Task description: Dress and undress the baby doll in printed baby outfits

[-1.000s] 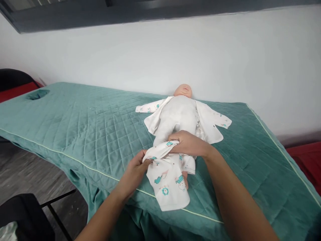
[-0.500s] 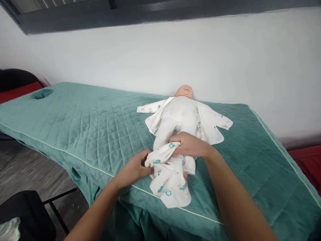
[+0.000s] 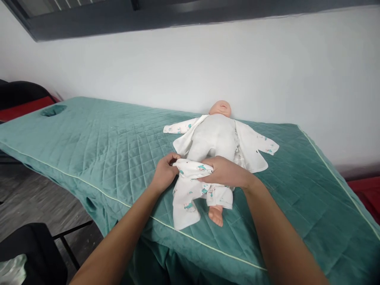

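A baby doll (image 3: 216,132) lies on its back with its head toward the wall, its body pale and cloth-like. An unfastened white printed jacket (image 3: 249,148) is spread beneath it, sleeves out to both sides. White printed baby trousers (image 3: 188,194) cover its lower legs. My left hand (image 3: 165,171) pinches the waistband's left edge, while my right hand (image 3: 224,172) grips the band between the legs. One bare foot (image 3: 216,215) sticks out of the right-hand trouser leg. The other trouser leg lies flat with no foot showing.
The doll is on a bed with a green quilted cover (image 3: 118,150), a face hole (image 3: 53,110) at its far left. A white wall (image 3: 190,67) runs behind it. A black chair (image 3: 32,249) with a pale cloth stands at lower left. Red furniture shows at both sides.
My left hand has moved up and away from me, drawing the trousers' waistband higher over the leg. The bunched cloth has flattened, and the doll's foot now shows. My right hand stays about where it was.
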The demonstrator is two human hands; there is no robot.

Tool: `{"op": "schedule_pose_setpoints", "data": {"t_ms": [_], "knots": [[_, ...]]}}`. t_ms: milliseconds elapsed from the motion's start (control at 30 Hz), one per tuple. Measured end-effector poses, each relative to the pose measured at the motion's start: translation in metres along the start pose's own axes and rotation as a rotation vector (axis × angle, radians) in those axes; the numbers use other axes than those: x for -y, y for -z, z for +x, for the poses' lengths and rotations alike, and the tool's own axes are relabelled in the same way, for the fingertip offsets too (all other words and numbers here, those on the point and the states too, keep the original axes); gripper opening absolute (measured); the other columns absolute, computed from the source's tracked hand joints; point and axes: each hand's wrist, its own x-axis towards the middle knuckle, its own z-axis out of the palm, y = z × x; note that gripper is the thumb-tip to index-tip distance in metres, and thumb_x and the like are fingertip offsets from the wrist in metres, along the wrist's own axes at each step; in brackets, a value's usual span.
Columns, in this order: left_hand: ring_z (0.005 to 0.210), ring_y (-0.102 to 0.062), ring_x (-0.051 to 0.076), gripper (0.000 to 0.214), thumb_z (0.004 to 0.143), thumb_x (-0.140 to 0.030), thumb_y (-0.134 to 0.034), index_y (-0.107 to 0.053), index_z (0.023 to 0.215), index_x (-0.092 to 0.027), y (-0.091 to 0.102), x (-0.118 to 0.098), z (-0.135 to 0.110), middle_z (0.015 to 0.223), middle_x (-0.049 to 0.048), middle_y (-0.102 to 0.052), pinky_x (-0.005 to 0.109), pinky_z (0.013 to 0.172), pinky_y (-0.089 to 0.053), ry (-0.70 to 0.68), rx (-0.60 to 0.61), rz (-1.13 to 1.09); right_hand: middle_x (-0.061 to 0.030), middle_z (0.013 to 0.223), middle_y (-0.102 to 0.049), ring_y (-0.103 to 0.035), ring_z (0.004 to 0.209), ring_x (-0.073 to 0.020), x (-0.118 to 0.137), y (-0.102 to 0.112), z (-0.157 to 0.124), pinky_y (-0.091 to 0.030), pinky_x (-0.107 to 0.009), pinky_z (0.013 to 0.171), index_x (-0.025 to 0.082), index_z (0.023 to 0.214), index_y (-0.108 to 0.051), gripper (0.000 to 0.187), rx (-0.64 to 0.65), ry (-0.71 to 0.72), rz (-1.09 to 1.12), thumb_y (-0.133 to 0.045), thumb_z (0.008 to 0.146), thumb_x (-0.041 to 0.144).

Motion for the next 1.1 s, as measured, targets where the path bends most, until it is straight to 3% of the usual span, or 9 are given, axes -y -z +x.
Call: {"op": "schedule_pose_setpoints", "data": {"t_ms": [167, 333, 500, 633, 700, 867, 1000, 1100], "knots": [[0.075, -0.055, 0.015, 0.013, 0.065, -0.013, -0.055, -0.063, 0.075, -0.017, -0.009, -0.005, 0.013, 0.075, -0.0005, -0.062, 0.025, 0.068, -0.042, -0.069, -0.085, 0.138, 0.0002, 0.079, -0.065, -0.057, 0.075, -0.0173, -0.004, -0.001, 0.004, -0.039, -0.027, 0.063, 0.020, 0.079, -0.062, 0.008, -0.118, 0.022, 0.005, -0.059, 0.078, 0.027], [0.080, -0.057, 0.015, 0.015, 0.072, -0.012, -0.053, -0.065, 0.081, -0.017, -0.018, -0.003, 0.027, 0.082, 0.0002, -0.064, 0.026, 0.071, -0.042, -0.171, -0.151, 0.287, 0.0004, 0.078, -0.060, -0.053, 0.070, -0.0153, -0.008, 0.000, 0.008, -0.038, -0.027, 0.061, 0.020, 0.079, -0.061, 0.008, -0.219, -0.003, 0.062, -0.054, 0.076, 0.022], [0.069, -0.053, 0.014, 0.010, 0.076, -0.017, -0.060, -0.059, 0.086, -0.020, -0.021, -0.003, 0.021, 0.076, -0.0024, -0.061, 0.026, 0.067, -0.040, -0.044, -0.237, 0.378, -0.0010, 0.083, -0.063, -0.056, 0.072, -0.0164, -0.007, -0.002, 0.010, -0.041, -0.027, 0.061, 0.019, 0.090, -0.062, 0.014, -0.246, -0.083, 0.171, -0.054, 0.081, 0.026], [0.069, -0.053, 0.014, 0.020, 0.085, -0.037, -0.063, -0.052, 0.088, -0.021, -0.018, -0.006, -0.011, 0.076, -0.0030, -0.057, 0.026, 0.064, -0.040, 0.055, -0.313, 0.292, -0.0007, 0.086, -0.063, -0.055, 0.074, -0.0166, -0.006, -0.003, 0.009, -0.041, -0.028, 0.064, 0.019, 0.090, -0.061, 0.013, -0.276, -0.070, 0.199, -0.054, 0.085, 0.029], [0.065, -0.049, 0.013, 0.032, 0.090, -0.050, -0.057, -0.051, 0.080, -0.020, -0.015, -0.009, -0.032, 0.070, -0.0033, -0.053, 0.026, 0.061, -0.037, 0.109, -0.263, 0.258, -0.0002, 0.086, -0.062, -0.055, 0.075, -0.0163, -0.007, -0.003, 0.009, -0.040, -0.028, 0.065, 0.019, 0.089, -0.060, 0.014, -0.274, -0.041, 0.197, -0.055, 0.086, 0.032], [0.063, -0.044, 0.013, 0.044, 0.093, -0.056, -0.051, -0.048, 0.069, -0.020, -0.014, -0.016, -0.070, 0.063, -0.0027, -0.048, 0.026, 0.059, -0.033, 0.139, 0.074, 0.217, 0.0013, 0.084, -0.057, -0.053, 0.075, -0.0160, -0.007, -0.003, 0.007, -0.040, -0.027, 0.064, 0.020, 0.089, -0.057, 0.025, -0.254, -0.002, 0.200, -0.063, 0.086, 0.045], [0.064, -0.043, 0.013, 0.042, 0.098, -0.051, -0.044, -0.044, 0.069, -0.020, -0.016, -0.016, -0.071, 0.064, -0.0028, -0.047, 0.027, 0.061, -0.033, 0.073, 0.146, 0.213, -0.0019, 0.094, -0.064, -0.059, 0.088, -0.0202, -0.003, -0.002, 0.005, -0.045, -0.030, 0.075, 0.020, 0.097, -0.061, 0.032, -0.174, 0.067, 0.177, -0.069, 0.082, 0.047], [0.063, -0.044, 0.014, 0.039, 0.098, -0.047, -0.043, -0.046, 0.070, -0.020, -0.016, -0.014, -0.059, 0.066, -0.0027, -0.048, 0.027, 0.062, -0.033, 0.010, 0.092, 0.256, -0.0021, 0.097, -0.069, -0.061, 0.090, -0.0221, 0.001, -0.001, 0.002, -0.045, -0.031, 0.075, 0.020, 0.099, -0.064, 0.033, -0.047, 0.073, 0.141, -0.074, 0.076, 0.042]]}}
